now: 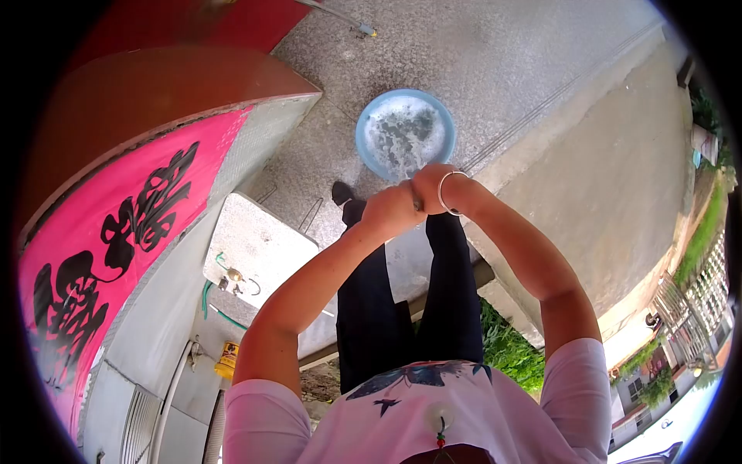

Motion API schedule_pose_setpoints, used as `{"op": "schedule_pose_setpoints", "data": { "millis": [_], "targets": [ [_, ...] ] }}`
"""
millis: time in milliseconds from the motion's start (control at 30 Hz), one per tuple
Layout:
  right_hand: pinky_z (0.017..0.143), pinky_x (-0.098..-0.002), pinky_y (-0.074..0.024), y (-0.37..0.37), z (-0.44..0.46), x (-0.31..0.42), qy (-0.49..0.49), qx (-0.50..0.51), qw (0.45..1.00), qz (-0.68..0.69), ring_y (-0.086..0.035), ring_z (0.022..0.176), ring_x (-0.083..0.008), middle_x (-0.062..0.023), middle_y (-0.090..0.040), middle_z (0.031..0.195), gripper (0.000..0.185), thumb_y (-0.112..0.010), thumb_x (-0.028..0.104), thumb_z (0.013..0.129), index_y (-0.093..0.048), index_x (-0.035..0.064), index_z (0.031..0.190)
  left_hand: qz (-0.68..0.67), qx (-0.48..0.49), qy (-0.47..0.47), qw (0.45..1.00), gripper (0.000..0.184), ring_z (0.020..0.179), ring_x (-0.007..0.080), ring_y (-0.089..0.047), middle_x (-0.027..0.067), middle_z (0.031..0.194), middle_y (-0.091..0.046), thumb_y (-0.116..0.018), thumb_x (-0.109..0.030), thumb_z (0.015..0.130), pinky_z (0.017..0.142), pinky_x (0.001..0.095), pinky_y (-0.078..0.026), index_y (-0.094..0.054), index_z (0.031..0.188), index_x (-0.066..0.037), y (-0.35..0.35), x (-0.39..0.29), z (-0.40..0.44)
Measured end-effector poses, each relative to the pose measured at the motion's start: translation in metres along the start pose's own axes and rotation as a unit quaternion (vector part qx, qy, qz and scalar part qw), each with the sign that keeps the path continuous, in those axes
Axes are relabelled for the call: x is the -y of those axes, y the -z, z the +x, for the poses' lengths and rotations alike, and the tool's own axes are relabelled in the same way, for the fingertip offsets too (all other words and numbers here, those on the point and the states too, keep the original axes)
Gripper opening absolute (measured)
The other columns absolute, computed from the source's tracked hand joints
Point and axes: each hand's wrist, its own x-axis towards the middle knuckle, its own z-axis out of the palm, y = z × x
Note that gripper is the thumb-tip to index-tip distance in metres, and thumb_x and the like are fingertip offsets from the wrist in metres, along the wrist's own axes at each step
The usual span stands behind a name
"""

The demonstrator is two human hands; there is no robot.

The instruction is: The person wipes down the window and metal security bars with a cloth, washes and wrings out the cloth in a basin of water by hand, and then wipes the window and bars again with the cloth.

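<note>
My left hand (pixel 392 209) and my right hand (pixel 434 185) are held together in front of my legs, both closed as fists. A small dark bit of something (pixel 417 203) shows between them, but its kind cannot be made out. A bracelet (pixel 442 193) circles my right wrist. Just beyond my hands stands a round blue basin (pixel 360 139) on the ground, with foamy water (pixel 406 127) inside. My fists overlap the basin's near rim in the view and appear to be above it.
A white-topped small table (pixel 259 232) stands at the left, with small metal items (pixel 234 275) and a green hose (pixel 206 300) near it. Pink paper with black writing (pixel 131 224) covers the left wall. A yellow bucket (pixel 226 359) is lower left. A hose end (pixel 366 30) lies at the top.
</note>
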Motion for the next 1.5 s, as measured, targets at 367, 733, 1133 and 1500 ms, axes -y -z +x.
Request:
{"op": "schedule_pose_setpoints", "data": {
  "millis": [367, 733, 1133, 1500],
  "targets": [
    [0.051, -0.0319, -0.0507, 0.038, -0.173, 0.113, -0.016, -0.078, 0.973, 0.216, -0.062, 0.052, -0.0206, -0.0045, -0.063, 0.061, 0.024, -0.074, 0.023, 0.064, -0.066, 0.0063, 0.078, -0.005, -0.03, -0.251, 0.968, 0.058, 0.106, 0.0278, -0.061, 0.0215, 0.112, -0.059, -0.072, -0.034, 0.078, 0.086, 0.0398, -0.049, -0.049, 0.117, 0.001, 0.105, -0.078, -0.163],
    [0.094, -0.0489, -0.0507, 0.125, -0.343, 0.248, 0.254, -0.644, 0.692, -0.205, -0.062, 0.098, -0.0307, -0.0142, -0.062, 0.107, 0.029, -0.072, 0.009, 0.064, -0.06, 0.005, 0.089, -0.756, 0.396, -0.129, 0.504, 0.062, 0.112, 0.0314, -0.054, 0.0078, 0.121, -0.058, -0.041, -0.063, 0.091, 0.098, 0.0644, -0.038, -0.051, 0.129, -0.014, 0.106, -0.148, -0.244],
    [0.1, -0.0437, -0.049, 0.146, -0.423, 0.263, 0.396, -0.61, 0.507, -0.463, -0.061, 0.102, -0.0274, -0.0142, -0.061, 0.109, 0.01, -0.06, 0.013, 0.083, -0.054, 0.0092, 0.091, -0.623, 0.687, -0.239, 0.287, 0.086, 0.077, 0.0267, -0.064, 0.0223, 0.113, -0.055, -0.072, -0.041, 0.082, 0.043, 0.0307, -0.056, -0.027, 0.14, 0.004, 0.136, -0.241, -0.306],
    [0.044, -0.0223, -0.0451, 0.149, -0.454, 0.24, 0.318, -0.597, 0.528, -0.512, -0.055, 0.066, -0.0149, -0.0034, -0.054, 0.08, 0.018, -0.063, 0.016, 0.077, -0.052, 0.0117, 0.091, -0.432, 0.294, -0.21, 0.827, 0.02, 0.042, 0.0025, -0.034, -0.0041, 0.057, -0.041, -0.069, -0.015, 0.084, 0.036, 0.0199, -0.024, -0.052, 0.091, -0.007, 0.197, -0.286, -0.359]
  ]
}}
